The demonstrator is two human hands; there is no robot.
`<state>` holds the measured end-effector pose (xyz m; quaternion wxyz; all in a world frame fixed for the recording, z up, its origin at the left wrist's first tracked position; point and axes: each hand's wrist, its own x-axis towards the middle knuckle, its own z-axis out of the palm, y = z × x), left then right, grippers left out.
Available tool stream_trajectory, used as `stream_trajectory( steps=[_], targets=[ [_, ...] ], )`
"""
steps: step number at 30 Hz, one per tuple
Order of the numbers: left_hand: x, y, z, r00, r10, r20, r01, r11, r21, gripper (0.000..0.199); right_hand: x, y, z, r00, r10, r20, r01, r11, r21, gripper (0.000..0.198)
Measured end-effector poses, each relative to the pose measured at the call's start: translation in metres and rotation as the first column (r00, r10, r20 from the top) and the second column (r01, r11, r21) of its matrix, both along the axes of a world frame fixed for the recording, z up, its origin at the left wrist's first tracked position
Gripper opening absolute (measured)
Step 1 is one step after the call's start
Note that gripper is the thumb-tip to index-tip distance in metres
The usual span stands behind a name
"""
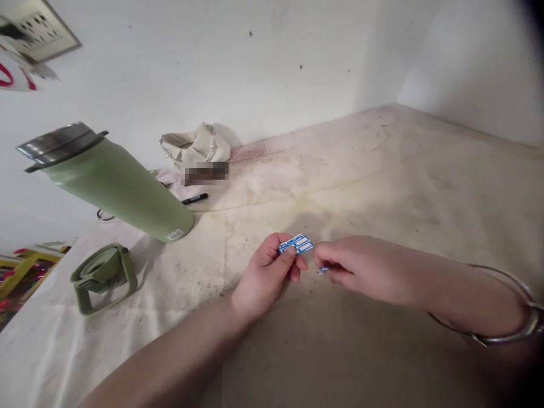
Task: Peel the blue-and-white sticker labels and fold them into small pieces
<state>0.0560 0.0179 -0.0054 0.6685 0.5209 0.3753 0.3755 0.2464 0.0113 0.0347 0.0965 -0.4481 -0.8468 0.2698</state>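
Several small white labels with blue printed borders, gathered in a flat bundle, sit in the left hand near the middle of the view, above the pale cloth-covered table. The left thumb presses on top of them and the fingers curl beneath, so that hand is closed on the bundle. Just beside it, the right hand pinches a little blue-and-white piece between thumb and fingers (most of it is hidden, so its shape is hard to tell). The two hands are near each other but apart. A thin metal bracelet circles the right forearm.

Around them spreads the creased, off-white, stained tablecloth. To the left of the hands is a tall sage-green bottle with a silver metal top, slanting toward the upper left of the view, a small printed sticker near its base. Nearer the camera, just beside the bottle, lies a green plastic lid with a squared loop handle. Beyond the bottle's base is a slim black pen, and behind that a pixelated brown object in front of a cream pouch-like bag with a beaded strap, near the white wall.
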Motion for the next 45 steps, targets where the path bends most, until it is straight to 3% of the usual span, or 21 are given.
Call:
stream_trajectory(
  steps=[3,8,12,17,23,29,33,36,39,42,45],
  targets=[
    [0.0,-0.002,0.002,0.996,-0.003,-0.087,0.006,0.999,0.035,0.017,-0.007,-0.003,0.007,0.994,0.038,-0.101,-0.039,0.999,-0.004,0.014],
    [0.001,-0.004,0.008,0.977,0.024,-0.211,-0.01,0.998,0.065,0.012,-0.017,-0.012,0.016,0.984,0.083,-0.157,-0.06,0.987,0.146,0.02],
    [0.0,-0.004,0.006,0.98,-0.058,-0.19,0.076,0.993,0.091,0.004,-0.019,-0.013,0.016,0.979,0.014,-0.203,0.029,0.978,0.207,0.019],
    [-0.001,-0.003,0.004,0.981,-0.124,-0.152,0.146,0.979,0.143,0.01,-0.02,-0.004,0.004,0.977,-0.144,-0.155,0.168,0.973,0.156,0.006],
    [-0.001,-0.002,0.004,0.987,-0.145,-0.071,0.149,0.987,0.062,0.016,-0.021,0.002,-0.004,0.971,-0.186,-0.15,0.207,0.968,0.14,0.01],
    [-0.003,-0.001,0.0,0.989,-0.137,0.061,0.135,0.99,0.028,0.028,-0.025,0.003,-0.007,0.963,-0.204,-0.177,0.238,0.95,0.2,0.012],
    [-0.002,-0.002,0.0,0.989,-0.141,-0.047,0.146,0.984,0.106,0.019,-0.025,0.004,-0.01,0.957,-0.226,-0.181,0.266,0.933,0.242,0.009],
    [-0.003,-0.002,0.003,0.977,-0.086,-0.197,0.122,0.976,0.181,0.015,-0.023,0.005,-0.008,0.939,-0.245,-0.242,0.291,0.94,0.175,0.009],
    [-0.007,0.003,0.007,0.902,0.085,-0.424,0.083,0.928,0.362,0.014,-0.019,0.008,-0.003,0.888,-0.31,-0.341,0.375,0.916,0.144,0.01],
    [-0.012,0.011,0.009,0.71,0.339,-0.617,0.135,0.795,0.592,0.013,-0.014,0.014,-0.005,0.858,-0.365,-0.362,0.445,0.879,0.169,0.008],
    [-0.014,0.018,0.009,0.523,0.453,-0.722,0.287,0.704,0.65,0.013,-0.01,0.021,-0.018,0.892,-0.359,-0.273,0.408,0.901,0.147,0.02]
  ],
)
